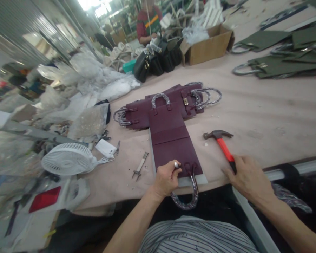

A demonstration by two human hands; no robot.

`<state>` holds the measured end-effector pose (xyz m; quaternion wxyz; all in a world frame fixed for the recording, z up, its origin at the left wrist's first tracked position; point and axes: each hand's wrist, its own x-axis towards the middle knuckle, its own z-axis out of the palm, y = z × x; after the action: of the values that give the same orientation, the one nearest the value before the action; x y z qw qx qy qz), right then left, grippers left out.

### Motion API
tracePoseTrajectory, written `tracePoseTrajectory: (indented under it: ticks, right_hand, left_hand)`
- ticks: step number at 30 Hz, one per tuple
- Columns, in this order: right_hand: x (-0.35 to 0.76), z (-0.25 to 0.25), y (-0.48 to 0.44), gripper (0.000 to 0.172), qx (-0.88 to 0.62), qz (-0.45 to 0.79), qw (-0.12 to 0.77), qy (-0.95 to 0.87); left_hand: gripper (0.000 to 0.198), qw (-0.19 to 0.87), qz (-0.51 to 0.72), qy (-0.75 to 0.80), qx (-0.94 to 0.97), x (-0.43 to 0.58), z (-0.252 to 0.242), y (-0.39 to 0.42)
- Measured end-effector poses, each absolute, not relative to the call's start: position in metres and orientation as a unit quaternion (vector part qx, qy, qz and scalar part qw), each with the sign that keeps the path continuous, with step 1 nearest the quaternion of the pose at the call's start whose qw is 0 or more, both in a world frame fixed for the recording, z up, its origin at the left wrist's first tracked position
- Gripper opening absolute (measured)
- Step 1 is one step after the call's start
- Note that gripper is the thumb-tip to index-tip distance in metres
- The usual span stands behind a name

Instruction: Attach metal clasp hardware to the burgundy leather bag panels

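Note:
A flat maroon bag panel (pixel 171 140) lies on a grey board (pixel 200 180) at the table's near edge, one wrapped handle (pixel 186 196) hanging over the edge and another handle (pixel 160 100) at its far end. My left hand (pixel 165 179) is closed in a pinch on a small silver metal piece (pixel 176 164) at the panel's near edge. My right hand (pixel 243 177) grips the black end of a hammer (pixel 222 142) with an orange-red shaft, its head resting on the table to the right of the panel.
Several more maroon panels (pixel 173 100) are stacked behind. A metal tool (pixel 140 167), a white fan (pixel 67 159) and plastic bags lie left. Green panels (pixel 279 63), a cardboard box (pixel 208 44) and black bags (pixel 158 59) sit further back, near a person.

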<state>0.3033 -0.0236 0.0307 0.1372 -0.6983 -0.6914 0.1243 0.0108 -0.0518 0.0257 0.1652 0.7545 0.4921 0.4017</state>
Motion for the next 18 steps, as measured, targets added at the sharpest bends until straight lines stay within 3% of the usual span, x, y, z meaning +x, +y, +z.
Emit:
tracePoseTrajectory:
  ticks: [5,9,11,13,16,18]
  right_hand:
    - [0.311,0.041,0.001,0.014,-0.712,0.427,0.184,-0.526]
    - [0.29,0.08,-0.004,0.02,-0.644,0.579,0.227,-0.446]
    - [0.278,0.101,-0.02,0.029,-0.643,0.552,0.275,-0.455]
    - [0.27,0.118,-0.039,0.035,-0.638,0.437,0.307,-0.554]
    - [0.265,0.137,-0.057,0.037,-0.551,0.197,0.284,-0.759]
    - [0.268,0.149,-0.06,0.037,-0.48,0.106,0.242,-0.836]
  left_hand:
    - [0.012,0.163,0.395,0.492,0.759,0.012,0.024,-0.05]
    - [0.01,0.165,0.402,0.498,0.751,0.013,0.023,-0.049]
    - [0.009,0.173,0.4,0.502,0.747,0.014,0.021,-0.049]
    - [0.008,0.178,0.396,0.507,0.745,0.014,0.02,-0.049]
    - [0.007,0.174,0.395,0.514,0.741,0.015,0.018,-0.048]
    - [0.007,0.17,0.395,0.517,0.74,0.015,0.018,-0.048]
